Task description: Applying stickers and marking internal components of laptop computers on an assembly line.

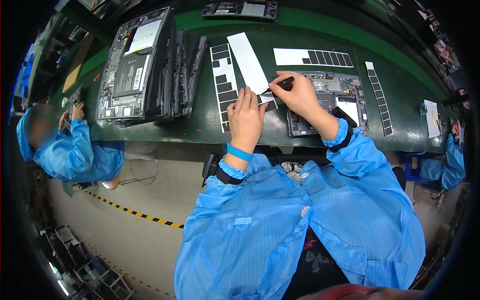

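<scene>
My left hand (246,120) lies with fingers stretched out on the lower end of a white backing strip (247,57), where a few black pads (270,104) show. Between the fingertips of my right hand (298,95) is a slim black pen-shaped tool (284,83); its tip points at the strip beside my left fingertips. Whether it is a pen or tweezers I cannot tell. Left of the white strip, partly under my left hand, is a sheet of black rectangular pads (226,86). An opened flat electronic device (327,84) with exposed boards lies partly beneath my right forearm.
A tall stack of opened devices (132,70) stands at the left of the green table (190,127). More pad strips lie at the back (290,56) and right (378,97). Another device (239,9) sits at the far edge. Co-workers in blue (75,145) sit left and right.
</scene>
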The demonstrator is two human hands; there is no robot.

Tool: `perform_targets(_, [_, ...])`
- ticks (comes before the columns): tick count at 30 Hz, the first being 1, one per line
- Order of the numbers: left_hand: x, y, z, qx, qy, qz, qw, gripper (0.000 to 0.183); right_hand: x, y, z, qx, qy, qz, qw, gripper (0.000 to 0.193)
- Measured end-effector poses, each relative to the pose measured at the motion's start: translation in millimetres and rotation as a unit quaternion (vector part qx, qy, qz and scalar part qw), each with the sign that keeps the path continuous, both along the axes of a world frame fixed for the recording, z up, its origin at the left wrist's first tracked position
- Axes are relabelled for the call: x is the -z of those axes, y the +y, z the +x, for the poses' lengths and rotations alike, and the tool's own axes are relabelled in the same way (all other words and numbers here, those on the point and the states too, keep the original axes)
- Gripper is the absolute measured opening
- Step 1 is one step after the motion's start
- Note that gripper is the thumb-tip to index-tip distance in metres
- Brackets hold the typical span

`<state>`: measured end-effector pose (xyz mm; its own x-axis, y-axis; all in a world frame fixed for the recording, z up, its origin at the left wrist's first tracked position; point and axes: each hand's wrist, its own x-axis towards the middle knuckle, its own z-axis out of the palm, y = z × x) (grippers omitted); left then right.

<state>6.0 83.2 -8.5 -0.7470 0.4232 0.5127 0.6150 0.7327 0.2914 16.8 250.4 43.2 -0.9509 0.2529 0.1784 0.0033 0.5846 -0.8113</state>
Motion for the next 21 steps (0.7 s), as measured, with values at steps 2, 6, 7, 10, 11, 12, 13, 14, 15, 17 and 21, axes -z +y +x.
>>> perform_targets(2, [-0.1, -1.2, 0.2, -0.003, 0.015, -0.032, 0.999, 0.038, 4.2, -3.8, 0.9, 0.003, 0.027, 0.007, 1.000, 0.026])
perform_targets(6, [0.3, -1.1, 0.3, 0.004, 0.024, -0.040, 0.999, 0.037, 9.0, -3.5, -0.4, 0.005, 0.016, -0.004, 1.000, 0.026])
perform_targets(7, [-0.2, -1.2, 0.1, 0.004, 0.029, -0.040, 0.999, 0.037, 13.8, -2.3, -2.6, 0.002, 0.036, -0.003, 0.999, 0.026])
perform_targets(10, [-0.1, -1.2, 0.8, 0.000, 0.031, -0.042, 0.999, 0.037, 11.7, -5.9, 0.0, -0.004, 0.035, -0.037, 0.999, 0.025])
perform_targets(11, [-0.5, -0.8, 0.7, -0.003, 0.030, -0.041, 0.999, 0.037, 9.5, -6.4, 0.9, -0.006, 0.018, -0.072, 0.997, 0.024])
perform_targets(12, [-0.7, -1.1, 0.9, -0.001, 0.028, -0.042, 0.999, 0.037, 11.4, -4.7, 0.7, -0.004, 0.017, -0.073, 0.997, 0.024])
perform_targets(13, [-0.8, -2.0, 1.3, -0.007, 0.024, -0.027, 0.999, 0.036, 14.8, -2.2, -0.6, -0.010, 0.016, -0.125, 0.992, 0.023])
perform_targets(14, [-1.5, -2.2, 0.9, -0.013, 0.021, -0.014, 1.000, 0.035, 17.0, 0.4, -2.0, -0.018, 0.015, -0.177, 0.984, 0.022])
perform_targets(15, [-6.2, -2.6, 2.9, -0.029, 0.015, -0.021, 0.999, 0.034, 16.0, 3.1, -1.3, -0.031, 0.010, -0.206, 0.978, 0.019])
perform_targets(17, [-7.2, -1.5, 3.1, -0.031, 0.017, -0.025, 0.999, 0.034, 13.6, 5.1, 2.9, -0.031, 0.022, -0.258, 0.965, 0.018])
perform_targets(21, [-12.2, -2.3, 4.8, -0.033, 0.005, -0.051, 0.998, 0.034, -8.9, 26.8, 26.5, -0.003, 0.043, -0.352, 0.935, 0.015])
